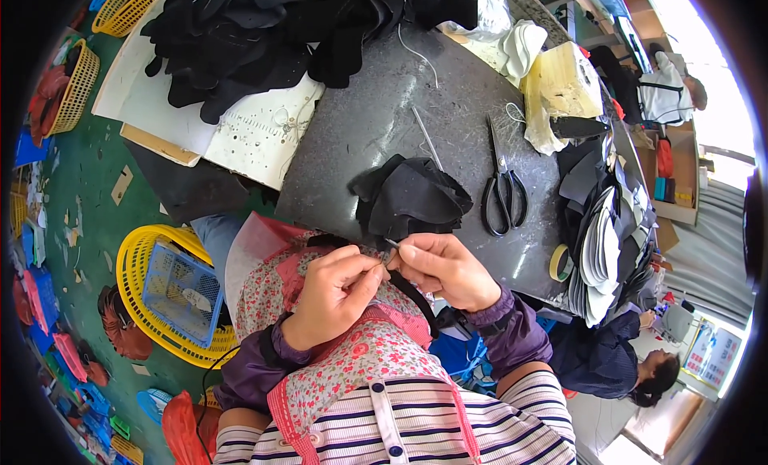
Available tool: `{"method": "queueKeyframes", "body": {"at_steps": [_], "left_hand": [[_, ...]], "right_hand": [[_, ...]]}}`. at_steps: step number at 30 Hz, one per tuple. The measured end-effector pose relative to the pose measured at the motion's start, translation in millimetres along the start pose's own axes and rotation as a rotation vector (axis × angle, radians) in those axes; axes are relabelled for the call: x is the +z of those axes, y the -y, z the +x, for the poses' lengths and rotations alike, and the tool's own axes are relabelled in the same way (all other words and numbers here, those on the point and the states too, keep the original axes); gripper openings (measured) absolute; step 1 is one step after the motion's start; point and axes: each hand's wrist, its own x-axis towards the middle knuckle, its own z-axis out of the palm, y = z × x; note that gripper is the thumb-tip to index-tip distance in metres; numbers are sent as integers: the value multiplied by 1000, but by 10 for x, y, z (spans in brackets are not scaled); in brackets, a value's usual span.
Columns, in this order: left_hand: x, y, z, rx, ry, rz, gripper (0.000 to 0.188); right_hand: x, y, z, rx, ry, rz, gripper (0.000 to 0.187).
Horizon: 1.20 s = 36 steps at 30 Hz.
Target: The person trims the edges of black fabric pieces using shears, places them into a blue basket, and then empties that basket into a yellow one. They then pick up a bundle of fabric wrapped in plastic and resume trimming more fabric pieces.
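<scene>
My left hand (332, 295) and my right hand (448, 271) meet over my lap at the table's near edge. Both are closed in a pinch, fingertips nearly touching. Between them is something small and thin with a dark tip, too small to name. Just beyond my fingers lies a bunched stack of black fabric pieces (412, 197) on the dark table (352, 161). A thin pale rod (426, 135) rests behind the stack. To the right are black-handled scissors (502, 185), blades pointing away, with neither hand on them.
A heap of black cut pieces (232, 45) covers the far left. On the right sit a yellowish block (568, 79), a tape roll (560, 263) and piled white and black pieces (600, 249). A yellow basket (132, 301) stands on the floor at left. A person (600, 361) sits at right.
</scene>
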Motion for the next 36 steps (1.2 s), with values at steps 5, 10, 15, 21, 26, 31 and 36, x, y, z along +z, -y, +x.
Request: {"method": "queueKeyframes", "body": {"at_steps": [5, 10, 15, 21, 26, 31, 36], "left_hand": [[-16, -109, -47, 12, -1, -15, 7], [-59, -214, -112, 4, 111, 20, 7], [-104, -90, -102, 154, 250, -35, 12], [-393, -46, -213, -4, 280, 18, 17], [-354, -80, -368, -138, 147, -126, 16], [-360, -170, -415, -267, 130, -152, 13], [-365, -203, -446, -457, 186, -323, 11]], "right_hand": [[185, -119, -72, -377, -97, -270, 23], [202, -231, -87, -524, -110, -405, 16], [208, -252, -191, -685, -77, -194, 9], [139, -263, -261, -692, -173, 106, 6], [185, -303, -293, -661, -548, -597, 13], [117, -355, -474, -629, -316, -685, 21], [180, -311, -453, -273, 24, -723, 31]]}}
